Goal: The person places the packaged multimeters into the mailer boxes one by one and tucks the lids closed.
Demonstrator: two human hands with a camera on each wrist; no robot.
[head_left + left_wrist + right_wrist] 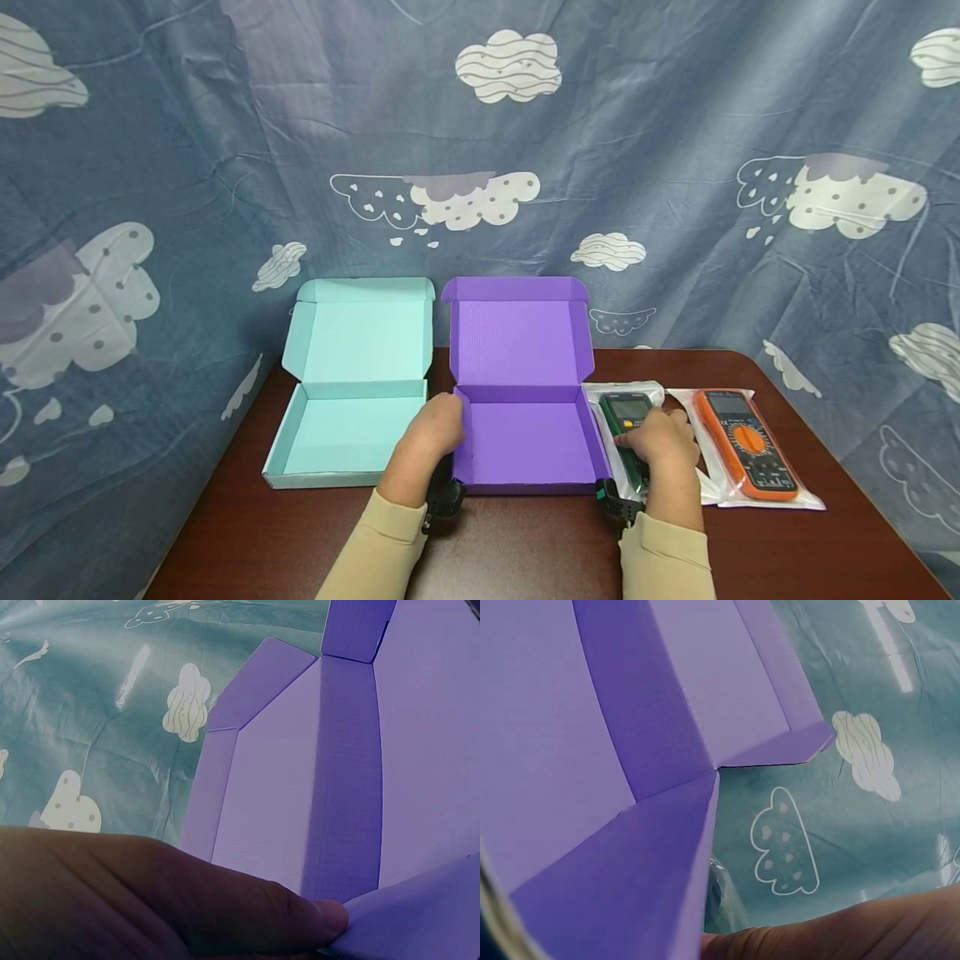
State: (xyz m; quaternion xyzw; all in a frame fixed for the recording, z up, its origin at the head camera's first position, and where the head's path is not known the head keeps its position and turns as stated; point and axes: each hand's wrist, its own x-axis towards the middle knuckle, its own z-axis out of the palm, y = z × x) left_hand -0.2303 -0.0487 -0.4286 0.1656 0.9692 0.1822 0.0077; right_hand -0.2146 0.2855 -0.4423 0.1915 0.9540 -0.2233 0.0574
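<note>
My left hand [429, 433] is at the left wall of an open purple cardboard box [528, 442]. Its thumb [292, 911] pinches that wall's top edge. To the right of the box, my right hand [663, 437] grips a green multimeter [628, 407] in a clear plastic bag. The thumb reaches across to the meter's left side while the other fingers bend down over its right. In the right wrist view, only a strip of the right hand [855, 930] shows beside the box wall; the meter is hidden there.
An open mint-green box [356, 437] stands to the left of the purple one, lid raised. At the far right lies an orange multimeter [750, 450] in another clear bag. Behind the brown table [525, 550] hangs a blue cloud-patterned cloth [675, 100].
</note>
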